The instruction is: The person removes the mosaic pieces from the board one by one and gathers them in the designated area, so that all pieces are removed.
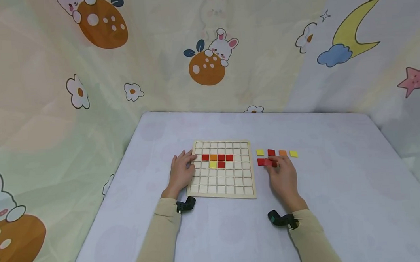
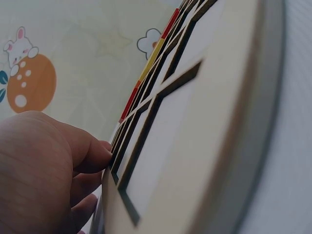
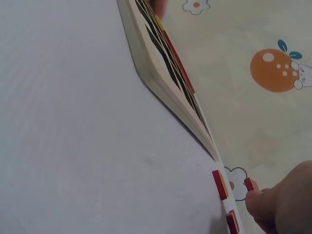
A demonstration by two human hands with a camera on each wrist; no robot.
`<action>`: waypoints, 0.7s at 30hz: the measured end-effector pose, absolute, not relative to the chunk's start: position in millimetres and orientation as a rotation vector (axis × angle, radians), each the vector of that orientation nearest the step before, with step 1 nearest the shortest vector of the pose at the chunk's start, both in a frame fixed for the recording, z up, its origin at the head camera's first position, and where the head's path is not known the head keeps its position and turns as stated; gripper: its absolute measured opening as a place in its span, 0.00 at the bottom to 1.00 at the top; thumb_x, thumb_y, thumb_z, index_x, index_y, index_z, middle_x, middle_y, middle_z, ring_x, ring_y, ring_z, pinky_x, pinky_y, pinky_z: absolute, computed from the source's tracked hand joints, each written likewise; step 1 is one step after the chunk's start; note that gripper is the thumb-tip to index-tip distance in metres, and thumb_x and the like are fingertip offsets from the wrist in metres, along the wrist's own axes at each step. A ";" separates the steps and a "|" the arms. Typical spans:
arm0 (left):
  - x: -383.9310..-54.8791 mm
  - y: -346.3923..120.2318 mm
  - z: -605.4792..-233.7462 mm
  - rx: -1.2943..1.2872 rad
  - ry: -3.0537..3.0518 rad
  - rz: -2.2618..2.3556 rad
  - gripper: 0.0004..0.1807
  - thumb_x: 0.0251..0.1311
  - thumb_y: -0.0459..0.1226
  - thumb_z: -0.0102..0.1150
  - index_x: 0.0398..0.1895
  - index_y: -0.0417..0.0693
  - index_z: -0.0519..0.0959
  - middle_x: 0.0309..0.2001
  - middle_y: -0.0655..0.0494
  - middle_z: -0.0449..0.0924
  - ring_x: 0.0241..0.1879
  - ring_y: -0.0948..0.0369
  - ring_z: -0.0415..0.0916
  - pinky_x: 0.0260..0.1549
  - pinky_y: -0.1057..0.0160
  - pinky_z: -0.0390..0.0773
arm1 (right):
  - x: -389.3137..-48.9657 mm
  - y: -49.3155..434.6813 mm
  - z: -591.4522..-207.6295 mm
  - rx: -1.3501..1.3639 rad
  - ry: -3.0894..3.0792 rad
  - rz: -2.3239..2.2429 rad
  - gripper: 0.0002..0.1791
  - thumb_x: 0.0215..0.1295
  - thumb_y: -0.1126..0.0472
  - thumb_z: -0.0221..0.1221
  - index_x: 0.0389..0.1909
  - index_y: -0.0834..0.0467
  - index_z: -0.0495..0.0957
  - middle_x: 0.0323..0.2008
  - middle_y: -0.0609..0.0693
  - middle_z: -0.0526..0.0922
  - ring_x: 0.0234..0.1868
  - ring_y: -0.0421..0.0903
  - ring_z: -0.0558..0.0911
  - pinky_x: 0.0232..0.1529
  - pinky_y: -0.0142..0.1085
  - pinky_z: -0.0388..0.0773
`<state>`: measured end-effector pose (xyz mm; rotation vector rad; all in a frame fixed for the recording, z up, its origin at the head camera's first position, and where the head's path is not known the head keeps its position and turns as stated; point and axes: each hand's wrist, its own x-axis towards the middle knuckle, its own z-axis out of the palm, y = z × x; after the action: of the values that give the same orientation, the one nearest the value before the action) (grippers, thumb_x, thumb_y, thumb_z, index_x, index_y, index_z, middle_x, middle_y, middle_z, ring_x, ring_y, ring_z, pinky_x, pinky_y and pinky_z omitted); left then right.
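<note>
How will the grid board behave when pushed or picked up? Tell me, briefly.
The grid board is probably stiff, since its edges look straight. Lying low and flat on the table, it seems likelier to slide than tip. Tilting it might spill the coloured tiles set in its cells.

Soft, even light leaves the table (image 1: 341, 187) pale and the shadows faint in the head view, while both wrist views look greyer and dimmer, the left one showing the board (image 2: 219, 107) blurred along its near edge, the right one slightly hazy
</note>
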<state>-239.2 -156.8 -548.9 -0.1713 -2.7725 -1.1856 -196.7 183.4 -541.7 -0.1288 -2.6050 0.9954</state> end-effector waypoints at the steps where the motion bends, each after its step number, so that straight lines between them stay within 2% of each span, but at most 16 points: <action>1: -239.0 -156.7 -548.6 -0.170 -2.774 -1.186 0.21 0.64 0.32 0.48 0.59 0.46 0.79 0.69 0.52 0.67 0.74 0.53 0.53 0.75 0.51 0.36 | -197.0 185.3 -541.9 -0.136 -2.606 0.991 0.17 0.63 0.65 0.63 0.54 0.59 0.79 0.48 0.55 0.75 0.49 0.53 0.74 0.49 0.49 0.76; 9: -238.6 -156.8 -548.0 -0.176 -2.777 -1.185 0.21 0.65 0.33 0.48 0.59 0.46 0.79 0.69 0.51 0.67 0.74 0.53 0.52 0.75 0.51 0.36 | -196.6 200.7 -538.9 -0.198 -2.628 1.027 0.16 0.65 0.66 0.60 0.54 0.61 0.78 0.50 0.58 0.75 0.55 0.57 0.72 0.56 0.54 0.73; 17: -238.7 -156.4 -546.9 -0.179 -2.774 -1.189 0.20 0.65 0.32 0.48 0.59 0.46 0.79 0.69 0.51 0.68 0.74 0.53 0.52 0.75 0.51 0.36 | -195.2 213.9 -535.9 -0.281 -2.657 1.036 0.19 0.67 0.65 0.58 0.58 0.60 0.77 0.51 0.60 0.73 0.55 0.59 0.72 0.54 0.54 0.73; 21: -238.8 -156.4 -547.6 -0.175 -2.774 -1.187 0.20 0.65 0.32 0.49 0.59 0.46 0.79 0.69 0.52 0.67 0.74 0.53 0.53 0.75 0.52 0.36 | -195.8 218.9 -537.3 -0.311 -2.678 1.017 0.19 0.68 0.64 0.58 0.60 0.59 0.76 0.55 0.60 0.73 0.59 0.58 0.70 0.58 0.55 0.73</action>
<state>-238.8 -156.4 -547.6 -0.1752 -2.7738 -1.1867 -195.8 218.9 -537.3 -0.3108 -2.6781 1.0169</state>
